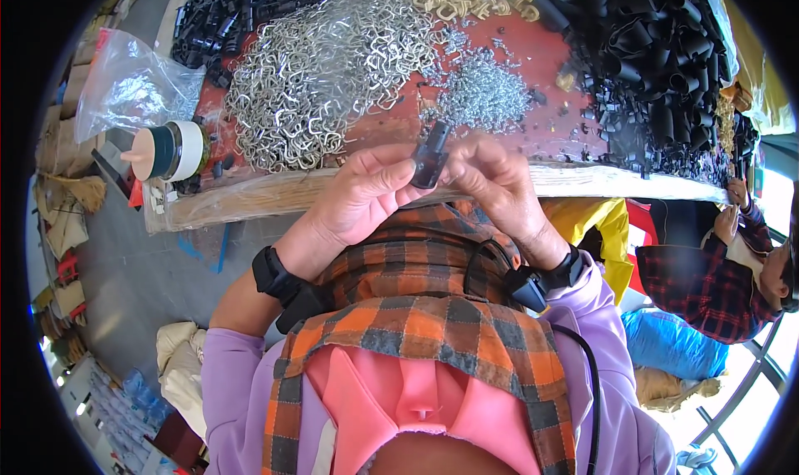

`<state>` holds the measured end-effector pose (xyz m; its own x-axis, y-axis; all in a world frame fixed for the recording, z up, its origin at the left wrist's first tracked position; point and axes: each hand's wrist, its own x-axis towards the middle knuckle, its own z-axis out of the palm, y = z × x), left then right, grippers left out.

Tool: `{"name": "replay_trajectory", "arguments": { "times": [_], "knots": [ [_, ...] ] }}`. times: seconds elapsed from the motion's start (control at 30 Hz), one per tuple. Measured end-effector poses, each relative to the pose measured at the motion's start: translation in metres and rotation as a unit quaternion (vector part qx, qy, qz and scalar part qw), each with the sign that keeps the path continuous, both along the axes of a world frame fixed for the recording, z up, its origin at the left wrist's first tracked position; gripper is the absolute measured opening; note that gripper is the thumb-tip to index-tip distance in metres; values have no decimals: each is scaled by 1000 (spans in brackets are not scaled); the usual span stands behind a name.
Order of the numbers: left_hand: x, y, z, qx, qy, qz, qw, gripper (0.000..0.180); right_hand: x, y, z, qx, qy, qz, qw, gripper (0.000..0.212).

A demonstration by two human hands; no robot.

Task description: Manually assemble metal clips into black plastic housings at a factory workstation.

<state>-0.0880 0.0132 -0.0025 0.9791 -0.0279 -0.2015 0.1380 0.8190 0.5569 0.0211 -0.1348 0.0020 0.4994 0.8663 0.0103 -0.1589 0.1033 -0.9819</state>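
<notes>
Grip: both hands (433,184) pinch black clip (429,157), lower end hidden.

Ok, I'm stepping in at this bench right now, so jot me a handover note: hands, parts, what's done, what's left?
Left hand and right hand: both pinch one black clip above the table edge.
Parts: silver hooks heaped ahead, small screws beside them, black clips piled far right. Tape roll at left.
Done: one clip picked up.
Left: no hook or screw visible on it; piles untouched, apparently.
</notes>
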Motion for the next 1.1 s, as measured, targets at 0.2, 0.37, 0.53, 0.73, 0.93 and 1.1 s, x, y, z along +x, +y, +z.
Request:
{"name": "replay_trajectory", "arguments": {
  "times": [0.2, 0.37, 0.53, 0.73, 0.93, 1.1],
  "knots": [
    [-9, 0, 3, -31, 45, -16, 998, 26, -4, -8, 10, -35, -197, -57, 978, 8],
    [-15, -2, 7, -31, 50, -30, 998, 27, -16, 0, 20, -8, -361, -84, 929, 7],
    [-18, -1, 3, -26, 75, -19, 997, 26, -23, 7, 23, 15, -415, -96, 905, 8],
    [-14, -2, 1, 9, 93, -34, 995, 24, -15, 6, 22, -1, -449, -50, 892, 11],
    [-2, -7, 9, 78, 107, -74, 988, 26, -4, -12, 16, -158, -152, -32, 975, 13],
    [9, -6, 8, 114, 118, -102, 981, 26, 50, -42, 5, -149, -284, 112, 941, 15]
  ]
}}
